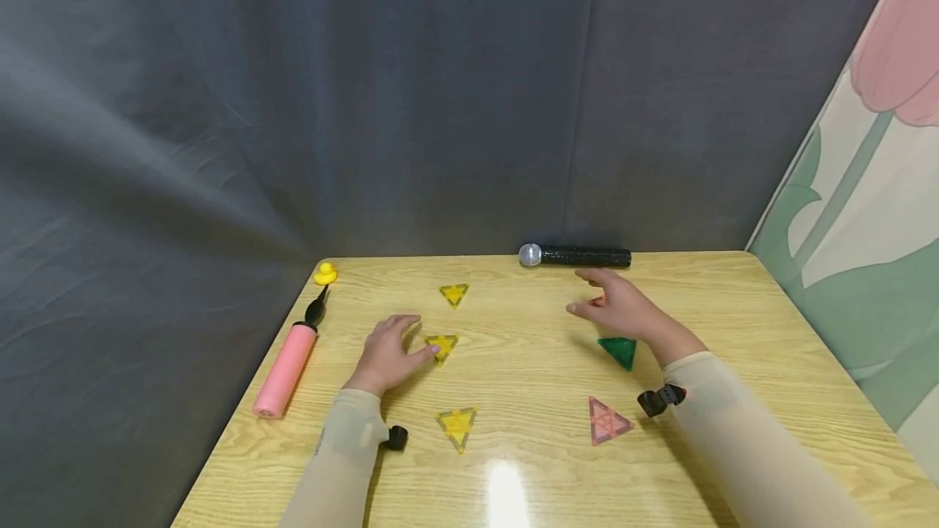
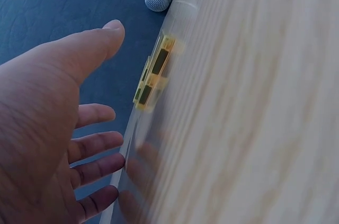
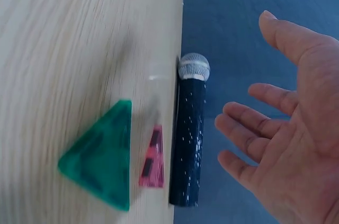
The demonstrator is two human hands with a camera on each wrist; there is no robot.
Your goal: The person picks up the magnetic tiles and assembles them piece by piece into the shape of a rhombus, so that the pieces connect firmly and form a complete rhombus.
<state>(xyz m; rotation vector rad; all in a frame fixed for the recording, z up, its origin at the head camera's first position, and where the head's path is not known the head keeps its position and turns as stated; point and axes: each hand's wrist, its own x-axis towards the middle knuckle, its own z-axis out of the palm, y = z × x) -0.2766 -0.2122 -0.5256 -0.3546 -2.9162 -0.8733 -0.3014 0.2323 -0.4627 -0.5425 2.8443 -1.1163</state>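
Observation:
My left hand [image 1: 387,353] hovers over the table's left half, thumb and fingers spread and nothing held. Its thumb overlaps a yellow triangular tile [image 1: 443,344] in the head view; in the left wrist view the hand [image 2: 53,128] looks apart from the yellow tiles [image 2: 154,73]. Further back lies a second yellow tile [image 1: 454,294], and nearer the front a third [image 1: 458,427]. My right hand [image 1: 623,308], also empty with spread fingers, is above a reddish-pink triangular tile [image 3: 153,160] that it mostly hides in the head view. A green triangular tile [image 1: 619,350] lies just nearer the front.
A black microphone [image 1: 583,257] with a silver head lies along the back edge. Another pink triangular tile [image 1: 607,421] is at the front right. Along the left edge lie a pink hand pump [image 1: 288,369] and a yellow rubber duck [image 1: 325,273]. Dark cloth [image 1: 455,104] hangs behind the table.

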